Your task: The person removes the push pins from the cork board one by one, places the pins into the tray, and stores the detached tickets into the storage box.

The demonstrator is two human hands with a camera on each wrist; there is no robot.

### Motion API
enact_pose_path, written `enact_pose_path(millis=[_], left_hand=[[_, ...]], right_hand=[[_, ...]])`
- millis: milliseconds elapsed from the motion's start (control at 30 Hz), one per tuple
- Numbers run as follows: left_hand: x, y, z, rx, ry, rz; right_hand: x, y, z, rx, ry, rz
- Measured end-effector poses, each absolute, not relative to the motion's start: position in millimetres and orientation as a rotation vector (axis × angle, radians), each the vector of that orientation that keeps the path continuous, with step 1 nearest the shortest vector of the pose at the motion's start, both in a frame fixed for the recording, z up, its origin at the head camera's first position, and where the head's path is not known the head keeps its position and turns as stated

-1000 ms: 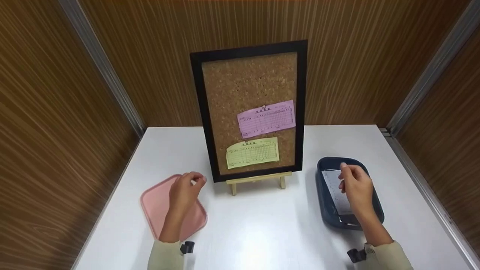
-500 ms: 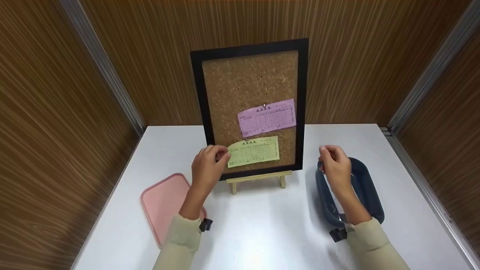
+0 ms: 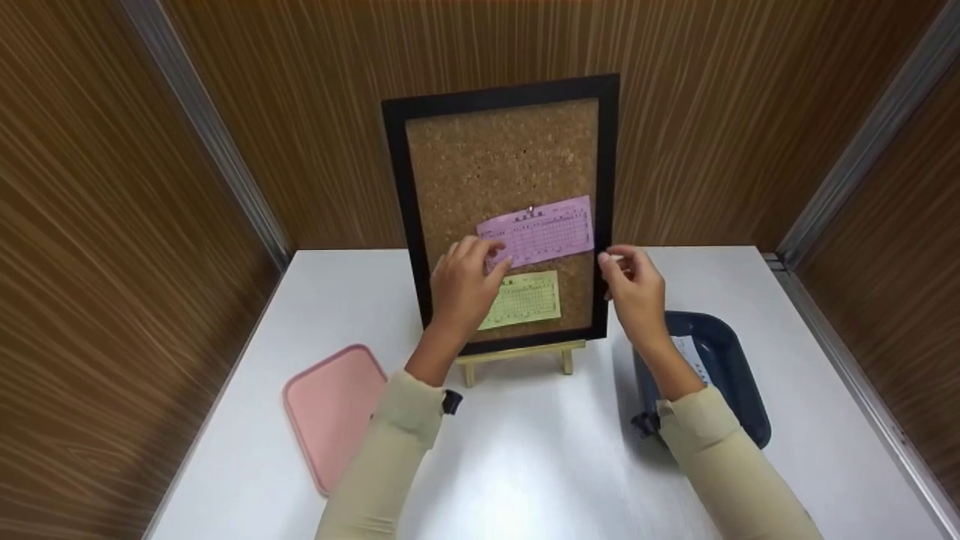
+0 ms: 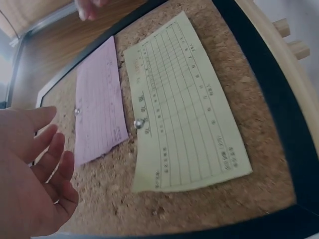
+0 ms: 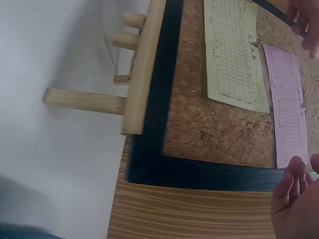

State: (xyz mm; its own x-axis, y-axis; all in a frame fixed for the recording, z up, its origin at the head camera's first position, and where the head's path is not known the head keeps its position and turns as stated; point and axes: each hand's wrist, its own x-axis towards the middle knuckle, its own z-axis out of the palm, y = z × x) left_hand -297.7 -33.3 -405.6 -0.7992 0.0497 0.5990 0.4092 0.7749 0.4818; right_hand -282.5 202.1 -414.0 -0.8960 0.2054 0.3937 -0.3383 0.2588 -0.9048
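Purple slip (image 3: 553, 229) is hanging pinned near the right edge of the corkboard (image 3: 465, 157). My left hand (image 3: 461, 286) and right hand (image 3: 637, 295) are rising beside it, fingers curving apart, gripping nothing visible, bringing it within reach.

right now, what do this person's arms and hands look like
The left sleeve and right sleeve are pale khaki and creased, each with a small black fitting at its end. The left hand and right hand are ungloved.
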Motion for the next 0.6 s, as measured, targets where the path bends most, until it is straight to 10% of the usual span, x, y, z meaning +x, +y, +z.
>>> enact_pose_path(millis=[600], left_hand=[[-343,2,-384,-0.347,-2.289,-0.599]], right_hand=[[-342,185,-411,0.168,-2.128,1.536]])
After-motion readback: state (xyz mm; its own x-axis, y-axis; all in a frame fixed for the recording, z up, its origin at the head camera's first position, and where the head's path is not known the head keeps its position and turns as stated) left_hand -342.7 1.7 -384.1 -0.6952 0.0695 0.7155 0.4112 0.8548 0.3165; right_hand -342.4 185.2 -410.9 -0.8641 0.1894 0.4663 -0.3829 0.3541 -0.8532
